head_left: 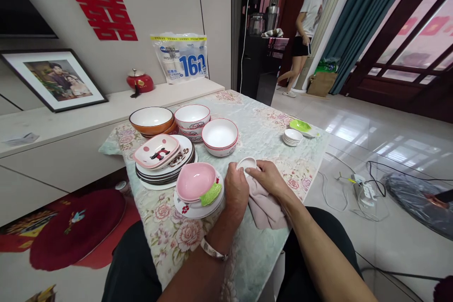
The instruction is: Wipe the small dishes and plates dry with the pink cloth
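Between my two hands, low over the table, is a small white dish (pixel 247 163). My left hand (pixel 237 188) is closed on its left side. On its right side, my right hand (pixel 271 178) grips the dish together with a pale pink cloth (pixel 265 205), which hangs down onto the tablecloth. Left of my left hand sits a pink peach-shaped bowl (pixel 196 181) with a green leaf, on a white plate (pixel 198 213). A stack of small white dishes (pixel 292 137) stands to the right, beside a green leaf-shaped dish (pixel 300 126).
Stacked white bowls (pixel 220 134), orange bowls (pixel 151 120) and dark-rimmed plates (pixel 159 179) under a pink square dish (pixel 155 151) fill the table's left side. Behind is a cabinet with a red jar (pixel 141 81). A person (pixel 307 23) walks at the back; cables and a power strip (pixel 364 192) lie right.
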### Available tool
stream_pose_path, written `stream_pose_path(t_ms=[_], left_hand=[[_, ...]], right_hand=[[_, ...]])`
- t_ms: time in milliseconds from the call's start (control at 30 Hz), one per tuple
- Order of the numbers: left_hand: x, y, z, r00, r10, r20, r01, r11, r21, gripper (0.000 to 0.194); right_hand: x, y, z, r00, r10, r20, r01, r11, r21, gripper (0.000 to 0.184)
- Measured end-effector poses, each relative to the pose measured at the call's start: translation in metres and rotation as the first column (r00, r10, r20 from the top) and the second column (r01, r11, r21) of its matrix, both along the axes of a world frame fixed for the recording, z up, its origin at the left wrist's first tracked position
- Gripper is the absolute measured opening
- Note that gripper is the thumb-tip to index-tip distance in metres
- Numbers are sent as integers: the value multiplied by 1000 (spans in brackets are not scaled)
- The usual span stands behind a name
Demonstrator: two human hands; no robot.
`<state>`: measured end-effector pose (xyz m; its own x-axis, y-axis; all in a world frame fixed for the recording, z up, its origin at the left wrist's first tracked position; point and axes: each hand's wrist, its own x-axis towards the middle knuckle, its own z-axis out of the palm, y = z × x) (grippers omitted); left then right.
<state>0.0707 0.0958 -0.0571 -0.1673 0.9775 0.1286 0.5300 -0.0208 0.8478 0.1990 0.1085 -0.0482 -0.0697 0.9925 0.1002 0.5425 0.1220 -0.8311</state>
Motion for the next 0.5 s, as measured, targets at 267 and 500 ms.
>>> stream_pose_path(t_ms=[267,500], left_hand=[[0,12,-23,962,86,260,-67,994,-83,15],[4,6,-20,818,-94,568,131,991,-25,54]], right_hand=[[11,-12,29,991,-45,123,29,991,127,27],[-6,-12,16,959,-132,252,50,950,310,13]])
